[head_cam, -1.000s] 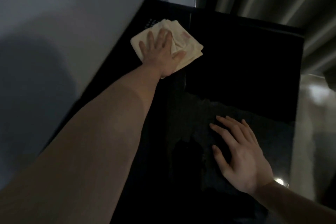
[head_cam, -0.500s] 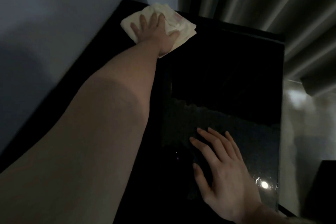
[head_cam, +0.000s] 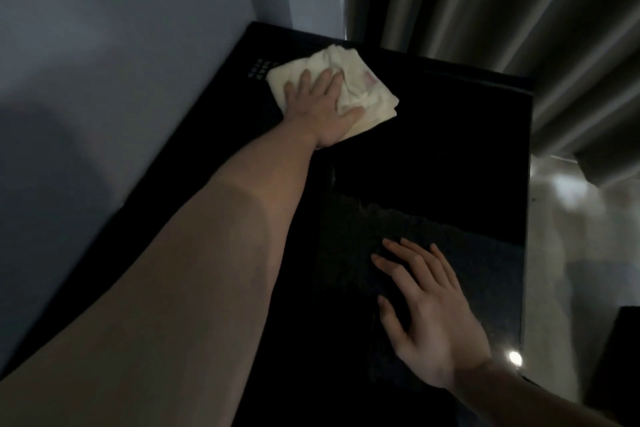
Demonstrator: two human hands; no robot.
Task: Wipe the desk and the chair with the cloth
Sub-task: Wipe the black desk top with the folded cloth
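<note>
The left hand point(head_cam: 320, 104) is lying flat on the cloth point(head_cam: 349, 80), fingers spread and pointing toward the far corner, palm pressing the cloth down on the desk point(head_cam: 433, 149). It is not gripping the cloth in a fist; the thumb is resting on the crumpled fabric and the fingers are covering the cloth's near-left part. The cloth is cream-coloured, folded and rumpled, with a faint pinkish mark on its upper right side, and it is sitting near the far left corner of the desk, close to the wall point(head_cam: 121, 62). Just beside its left edge some small pale markings point(head_cam: 259, 69) are showing on the dark top; they are too small to read.

The right hand point(head_cam: 433, 319) is resting open on the near part of the desk, fingers slightly apart and stretched forward, holding nothing. The two hands are lying well apart, the left arm reaching far across the desk.

The desk is black and glossy, and a small bright spot of light point(head_cam: 515, 357) is reflecting near its right edge. Behind the far edge a curtain point(head_cam: 502, 10) is hanging in long folds. To the right a pale shiny floor point(head_cam: 571, 236) is showing. The chair is not showing in this view
</note>
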